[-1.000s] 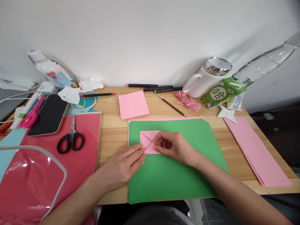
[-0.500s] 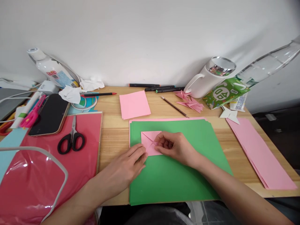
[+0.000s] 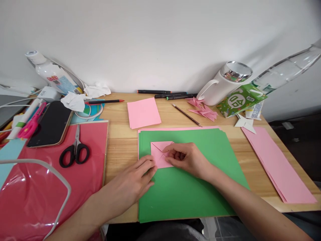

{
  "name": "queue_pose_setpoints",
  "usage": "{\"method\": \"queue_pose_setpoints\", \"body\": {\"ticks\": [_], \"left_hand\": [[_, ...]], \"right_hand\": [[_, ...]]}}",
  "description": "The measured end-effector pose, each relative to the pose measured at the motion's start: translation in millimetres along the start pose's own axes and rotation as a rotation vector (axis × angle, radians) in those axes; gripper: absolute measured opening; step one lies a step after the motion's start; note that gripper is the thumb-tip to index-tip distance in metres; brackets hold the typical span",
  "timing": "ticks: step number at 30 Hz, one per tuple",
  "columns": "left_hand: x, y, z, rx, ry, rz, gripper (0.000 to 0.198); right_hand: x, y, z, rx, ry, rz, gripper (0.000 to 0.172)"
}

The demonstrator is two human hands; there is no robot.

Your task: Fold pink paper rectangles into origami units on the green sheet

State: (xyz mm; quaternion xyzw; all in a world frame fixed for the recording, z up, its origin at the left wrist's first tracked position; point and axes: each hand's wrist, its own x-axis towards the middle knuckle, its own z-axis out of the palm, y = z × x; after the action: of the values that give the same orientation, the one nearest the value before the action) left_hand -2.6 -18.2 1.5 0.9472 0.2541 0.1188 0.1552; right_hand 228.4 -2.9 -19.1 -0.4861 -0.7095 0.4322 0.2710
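Observation:
A small square of pink origami paper (image 3: 157, 156) lies on the green sheets (image 3: 190, 194), with slanting creases and folded edges meeting near its middle. My right hand (image 3: 188, 159) pinches a folded edge of it between thumb and fingertips, at the right side; the other fingers curl into the palm. At the lower left corner, the fingertips of my left hand (image 3: 136, 179) rest on the paper, fingers lightly bent and thumb apart below. The paper's right part is hidden behind my right hand.
Behind the green sheets sit a stack of pink squares (image 3: 144, 113), a pencil (image 3: 187, 115), folded pink pieces (image 3: 204, 111) and a white mug (image 3: 215, 87). Black-handled scissors (image 3: 74, 150) and a phone (image 3: 50, 124) lie left. Long pink strips (image 3: 278, 164) lie right.
My left thumb has spread a little further from the fingers. The right hand keeps its pinch in nearly the same place. The view has shifted slightly.

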Motion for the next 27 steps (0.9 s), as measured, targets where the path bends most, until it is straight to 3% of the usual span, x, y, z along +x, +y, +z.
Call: {"method": "queue_pose_setpoints", "body": {"ticks": [12, 18, 27], "left_hand": [[-4.3, -1.3, 0.3, -0.013, -0.065, -0.006, 0.028], [-9.5, -1.6, -2.2, -0.031, -0.108, -0.013, 0.038], [-10.4, 0.3, -2.1, 0.021, -0.104, 0.002, 0.035]], "right_hand": [[1.2, 0.6, -0.2, -0.086, 0.028, -0.084, 0.016], [2.0, -0.4, 0.4, -0.104, 0.035, -0.111, 0.017], [2.7, 0.3, 0.1, -0.098, 0.026, -0.127, 0.017]]}}
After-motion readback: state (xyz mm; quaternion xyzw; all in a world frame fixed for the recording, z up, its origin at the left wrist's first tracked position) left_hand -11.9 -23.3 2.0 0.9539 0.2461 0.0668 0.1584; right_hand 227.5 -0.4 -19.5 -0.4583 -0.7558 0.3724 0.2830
